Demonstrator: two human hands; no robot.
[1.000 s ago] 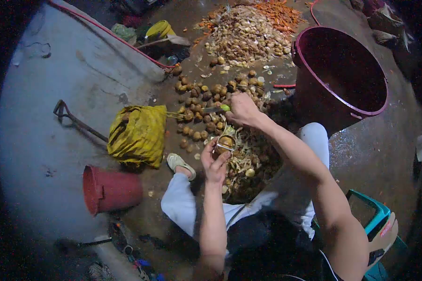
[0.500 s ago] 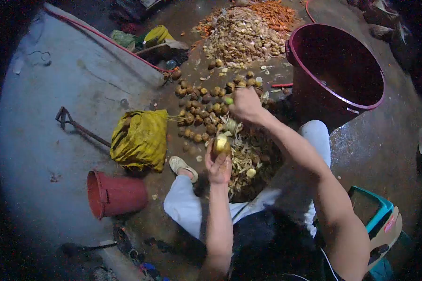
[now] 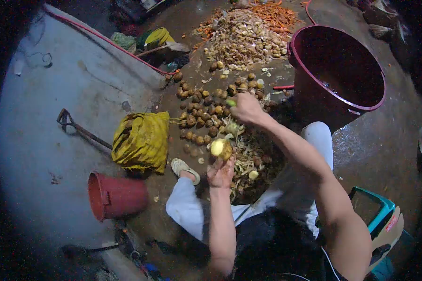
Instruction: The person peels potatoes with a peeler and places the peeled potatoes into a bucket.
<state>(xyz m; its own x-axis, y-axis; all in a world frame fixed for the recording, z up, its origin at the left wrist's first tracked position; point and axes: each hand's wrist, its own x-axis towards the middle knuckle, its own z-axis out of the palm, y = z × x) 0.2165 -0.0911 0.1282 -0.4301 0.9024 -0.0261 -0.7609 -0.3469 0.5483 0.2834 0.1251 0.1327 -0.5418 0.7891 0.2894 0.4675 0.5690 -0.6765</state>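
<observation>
Here, the left hand (image 3: 221,173) clamps the near end of a partly bared tuber (image 3: 220,148) beside heaped peelings (image 3: 244,166), while the right hand (image 3: 247,108) is closed around a green-ended tool (image 3: 230,102), apart from the tuber. A slick surface could let the tuber slide free; a misjudged stroke could catch the left hand. Blur and the right hand obscure most of the tool.

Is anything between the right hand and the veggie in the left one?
Nothing solid seems to block it. Between the right hand and the partly peeled vegetable in the left hand, only a pale, blurred patch shows, maybe peel; I can't tell whether it hangs there or lies behind.
</observation>
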